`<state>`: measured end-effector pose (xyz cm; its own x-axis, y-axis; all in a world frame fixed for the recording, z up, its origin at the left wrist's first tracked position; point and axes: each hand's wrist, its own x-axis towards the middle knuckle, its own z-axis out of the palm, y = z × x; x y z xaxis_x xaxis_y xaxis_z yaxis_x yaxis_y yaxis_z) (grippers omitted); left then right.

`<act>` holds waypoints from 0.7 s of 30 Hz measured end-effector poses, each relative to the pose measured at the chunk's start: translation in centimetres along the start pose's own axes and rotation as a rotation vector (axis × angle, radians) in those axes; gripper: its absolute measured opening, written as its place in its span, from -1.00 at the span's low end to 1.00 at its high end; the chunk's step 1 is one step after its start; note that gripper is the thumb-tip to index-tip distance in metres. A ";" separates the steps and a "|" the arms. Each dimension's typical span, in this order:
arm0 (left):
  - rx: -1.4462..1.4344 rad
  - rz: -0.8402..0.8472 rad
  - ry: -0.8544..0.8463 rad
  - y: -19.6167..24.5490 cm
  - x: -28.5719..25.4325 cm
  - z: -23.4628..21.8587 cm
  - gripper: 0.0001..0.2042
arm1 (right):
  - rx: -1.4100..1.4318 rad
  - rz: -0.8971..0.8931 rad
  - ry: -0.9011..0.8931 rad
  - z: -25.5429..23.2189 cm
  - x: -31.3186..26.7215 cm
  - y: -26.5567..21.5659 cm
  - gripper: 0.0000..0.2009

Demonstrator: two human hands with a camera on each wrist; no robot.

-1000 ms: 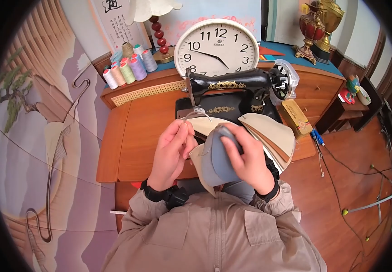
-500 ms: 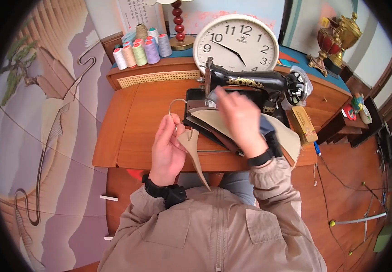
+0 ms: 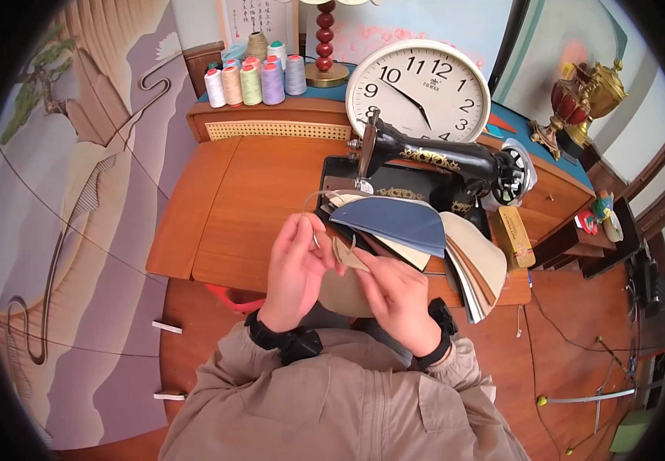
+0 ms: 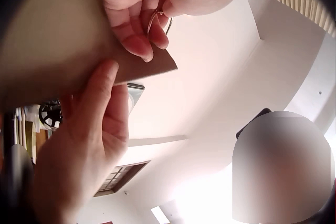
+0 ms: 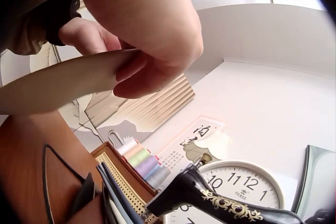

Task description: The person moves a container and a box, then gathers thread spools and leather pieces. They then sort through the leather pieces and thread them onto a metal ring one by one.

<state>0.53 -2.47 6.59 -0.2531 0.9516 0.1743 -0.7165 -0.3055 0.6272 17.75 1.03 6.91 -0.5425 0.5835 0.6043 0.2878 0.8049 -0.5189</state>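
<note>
Over my lap in the head view, my left hand [image 3: 292,269] pinches a thin metal ring [image 3: 318,194] between thumb and fingertips. My right hand [image 3: 403,301] grips a beige leather-like swatch [image 3: 342,296], its narrow end close to the ring. In the left wrist view the ring [image 4: 151,23] hangs at the left fingers, and the right thumb presses on the swatch [image 4: 149,69]. A dark blue swatch [image 3: 394,223] lies on top of other swatches before the sewing machine [image 3: 424,157]. More beige and brown swatches [image 3: 474,250] fan out to its right.
Behind the black sewing machine leans a white clock [image 3: 421,92]. Several thread spools [image 3: 252,83] stand at the back left beside a lamp [image 3: 325,46]. A yellow tin [image 3: 515,237] sits on the right of the wooden table [image 3: 217,207].
The blue swatch went from my right hand onto the pile by the machine. My right hand then came back beside the left and took hold of the beige swatch. The left keeps the ring.
</note>
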 end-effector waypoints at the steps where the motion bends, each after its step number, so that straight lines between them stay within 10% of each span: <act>1: 0.128 -0.009 0.001 0.2 -0.3 -0.2 -0.75 | -0.041 -0.024 0.053 -0.4 -0.2 0.1 -0.65; 8: 0.514 -0.124 -0.034 0.5 -1.7 -0.5 -0.75 | -0.276 -0.229 0.228 -2.7 -1.3 0.2 -0.62; 16: 0.504 -0.061 0.204 0.5 1.0 -5.3 -0.76 | -0.179 0.180 0.664 -6.7 0.7 4.4 -0.80; 21: 0.700 -0.110 0.206 1.1 7.3 -11.2 -0.75 | -0.439 -0.277 0.617 -6.7 4.6 5.9 -0.71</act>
<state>-9.41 3.76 0.06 -0.3700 0.9288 -0.0208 -0.1796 -0.0495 0.9825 22.28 9.21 10.68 -0.1429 0.2074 0.9678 0.5599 0.8232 -0.0937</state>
